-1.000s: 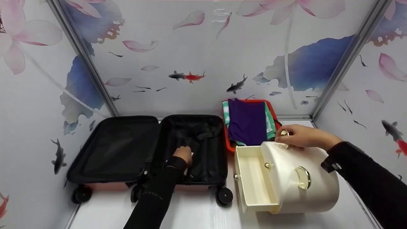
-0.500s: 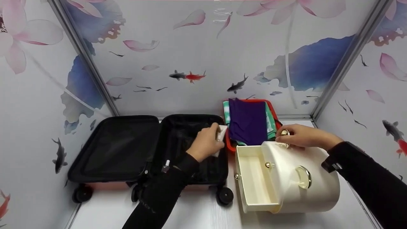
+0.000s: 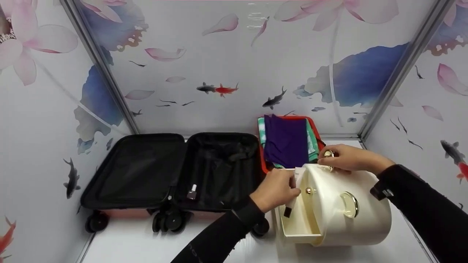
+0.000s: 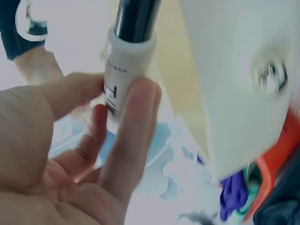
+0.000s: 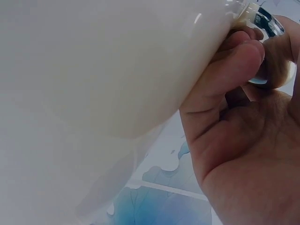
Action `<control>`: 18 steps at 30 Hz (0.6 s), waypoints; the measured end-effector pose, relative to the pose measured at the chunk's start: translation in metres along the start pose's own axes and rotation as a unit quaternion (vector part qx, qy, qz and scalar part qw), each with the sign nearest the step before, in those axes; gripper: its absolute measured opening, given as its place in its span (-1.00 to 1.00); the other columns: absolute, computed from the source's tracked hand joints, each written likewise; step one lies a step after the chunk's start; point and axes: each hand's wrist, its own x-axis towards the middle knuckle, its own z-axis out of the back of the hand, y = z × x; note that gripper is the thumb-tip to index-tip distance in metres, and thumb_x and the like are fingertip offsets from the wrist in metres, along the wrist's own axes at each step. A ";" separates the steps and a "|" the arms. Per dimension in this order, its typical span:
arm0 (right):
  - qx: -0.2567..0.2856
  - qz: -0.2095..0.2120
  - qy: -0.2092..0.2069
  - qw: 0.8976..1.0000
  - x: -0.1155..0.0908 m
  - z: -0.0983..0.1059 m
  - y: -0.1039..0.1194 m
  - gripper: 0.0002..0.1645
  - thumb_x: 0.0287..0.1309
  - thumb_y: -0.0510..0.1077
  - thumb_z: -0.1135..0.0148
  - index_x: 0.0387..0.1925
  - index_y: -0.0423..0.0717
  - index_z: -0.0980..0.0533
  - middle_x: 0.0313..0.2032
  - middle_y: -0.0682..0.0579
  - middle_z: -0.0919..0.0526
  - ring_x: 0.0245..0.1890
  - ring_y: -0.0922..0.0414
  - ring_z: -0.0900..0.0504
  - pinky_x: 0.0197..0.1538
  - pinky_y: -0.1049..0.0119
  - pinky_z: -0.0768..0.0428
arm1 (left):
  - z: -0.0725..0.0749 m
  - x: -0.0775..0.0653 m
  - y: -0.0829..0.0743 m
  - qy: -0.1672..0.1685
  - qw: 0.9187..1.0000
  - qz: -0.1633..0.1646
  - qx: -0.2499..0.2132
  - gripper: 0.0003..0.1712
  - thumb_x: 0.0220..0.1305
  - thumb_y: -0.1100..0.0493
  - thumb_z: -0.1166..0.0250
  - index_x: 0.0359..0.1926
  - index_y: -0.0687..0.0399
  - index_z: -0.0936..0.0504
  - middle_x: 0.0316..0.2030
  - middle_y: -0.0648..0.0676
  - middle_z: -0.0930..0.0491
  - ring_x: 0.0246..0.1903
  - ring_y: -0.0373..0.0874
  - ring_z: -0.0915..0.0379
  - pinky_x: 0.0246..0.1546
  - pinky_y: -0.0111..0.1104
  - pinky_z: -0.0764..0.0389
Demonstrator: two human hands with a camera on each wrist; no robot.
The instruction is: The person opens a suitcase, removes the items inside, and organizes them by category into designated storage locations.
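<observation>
My left hand [image 3: 274, 189] pinches a white cosmetic tube [image 4: 126, 61] with a black cap, tilted cap down over the pulled-out drawer [image 3: 301, 230] of a cream, rounded cosmetic box [image 3: 369, 208]. In the left wrist view, thumb and fingers lie on either side of the tube's printed body. My right hand [image 3: 349, 157] grips the shiny gold ring handle [image 3: 328, 153] at the box's far side, fingers curled at the ring in the right wrist view. A small dark nail polish bottle [image 3: 192, 193] with a white cap lies in the open black-lined suitcase [image 3: 223, 153].
Behind the box stands a red basket [image 3: 313, 126] with folded purple cloth [image 3: 285, 142] and green-and-white cloth. The suitcase lid [image 3: 135, 171] lies open to the left. Printed wall panels [image 3: 226, 58] enclose the white table [image 3: 131, 241] at the back and both sides.
My left hand has lifted the tube out of the suitcase and carried it right, over the drawer. The nail polish bottle is now uncovered in the suitcase. My right hand stays on the handle.
</observation>
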 end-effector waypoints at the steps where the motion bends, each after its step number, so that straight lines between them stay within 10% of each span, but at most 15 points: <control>1: 0.000 0.001 -0.001 1.000 0.000 0.000 0.000 -0.58 0.58 0.15 -0.27 0.18 -0.04 -0.64 -0.47 0.11 -0.56 -0.64 0.22 -0.41 -0.50 0.34 -0.45 | -0.006 0.000 -0.002 -0.002 1.000 0.003 0.010 -0.81 0.22 0.10 -0.56 -0.48 -0.06 -0.73 -0.48 -0.15 -0.72 -0.46 -0.34 -0.55 -0.44 -0.59 -0.45; 7: 0.001 0.001 -0.003 1.000 -0.001 0.000 0.000 -0.58 0.58 0.16 -0.27 0.17 -0.03 -0.64 -0.47 0.11 -0.55 -0.63 0.22 -0.41 -0.49 0.34 -0.46 | -0.038 -0.001 -0.006 -0.004 0.994 0.003 0.109 -0.68 0.15 0.16 -0.52 -0.68 -0.04 -0.65 -0.60 -0.07 -0.73 -0.52 -0.23 -0.62 -0.50 -0.41 -0.55; 18: -0.007 -0.001 -0.003 1.000 -0.001 0.000 -0.002 -0.61 0.55 0.18 -0.29 0.13 0.03 -0.66 -0.47 0.12 -0.57 -0.64 0.24 -0.41 -0.48 0.35 -0.46 | -0.071 0.000 -0.012 -0.003 0.967 0.009 0.254 -0.93 0.22 0.18 -0.52 -0.35 -0.14 -0.84 -0.39 -0.05 -0.82 -0.40 -0.18 -0.77 -0.49 -0.31 -0.71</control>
